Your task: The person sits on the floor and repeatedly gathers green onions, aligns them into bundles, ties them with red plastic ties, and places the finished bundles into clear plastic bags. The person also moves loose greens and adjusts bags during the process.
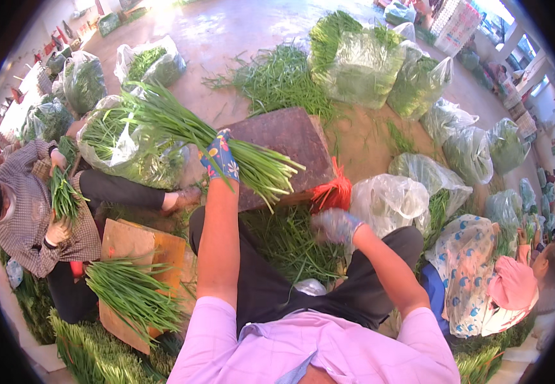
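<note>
In a blue flowered glove, my left hand (220,157) grips a thick bunch of green chives (181,117) above a dark wooden block (277,139). Their leaf tips point up and left, and the pale cut ends lie over the block's top. My right hand (337,226), gloved as well, is blurred, so its fingers cannot be made out. It is just below a bundle of red plastic ties (331,189) hanging at the block's right corner. Between my legs, loose green leaves (296,245) cover the floor.
Left of me sits a person (49,206) holding chives, beside a wooden stand (128,237) bearing more chives. Another person (479,273) sits at my right. Filled plastic bags (364,67) and a leaf heap (279,77) stand ahead. A clear bag (390,199) is near my right knee.
</note>
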A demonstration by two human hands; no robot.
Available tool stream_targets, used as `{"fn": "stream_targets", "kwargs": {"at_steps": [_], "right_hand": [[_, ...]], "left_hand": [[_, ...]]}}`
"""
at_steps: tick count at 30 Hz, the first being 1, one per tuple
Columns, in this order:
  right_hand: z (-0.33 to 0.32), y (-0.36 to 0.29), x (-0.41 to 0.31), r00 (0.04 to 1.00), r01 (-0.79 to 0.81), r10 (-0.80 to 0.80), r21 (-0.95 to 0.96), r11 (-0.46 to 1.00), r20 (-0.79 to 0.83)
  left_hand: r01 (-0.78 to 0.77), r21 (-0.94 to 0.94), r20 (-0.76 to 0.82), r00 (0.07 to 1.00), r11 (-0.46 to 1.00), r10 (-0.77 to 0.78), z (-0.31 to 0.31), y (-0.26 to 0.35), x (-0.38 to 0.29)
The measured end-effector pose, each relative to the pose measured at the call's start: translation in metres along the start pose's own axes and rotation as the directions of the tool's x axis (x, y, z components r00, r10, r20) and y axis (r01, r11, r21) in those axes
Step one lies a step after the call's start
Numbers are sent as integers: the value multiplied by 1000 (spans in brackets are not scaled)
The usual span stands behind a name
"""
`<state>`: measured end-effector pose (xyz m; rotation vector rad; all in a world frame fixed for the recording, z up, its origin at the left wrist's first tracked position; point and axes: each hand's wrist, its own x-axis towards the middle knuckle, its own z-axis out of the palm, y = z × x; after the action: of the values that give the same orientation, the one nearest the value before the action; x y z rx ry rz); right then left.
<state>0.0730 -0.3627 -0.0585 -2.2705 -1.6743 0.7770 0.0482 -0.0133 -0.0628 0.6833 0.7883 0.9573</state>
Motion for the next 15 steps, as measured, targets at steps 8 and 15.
{"fn": "stream_targets", "kwargs": {"at_steps": [8, 15], "right_hand": [[-45, -61, 89, 727, 148, 143, 356, 923, -672], [-5, -28, 11, 924, 382, 33, 915, -125, -381]], "left_hand": [[3, 97, 73, 997, 995, -10, 10, -19, -24], [165, -26, 156, 975, 986, -159, -18, 31, 2]]}}
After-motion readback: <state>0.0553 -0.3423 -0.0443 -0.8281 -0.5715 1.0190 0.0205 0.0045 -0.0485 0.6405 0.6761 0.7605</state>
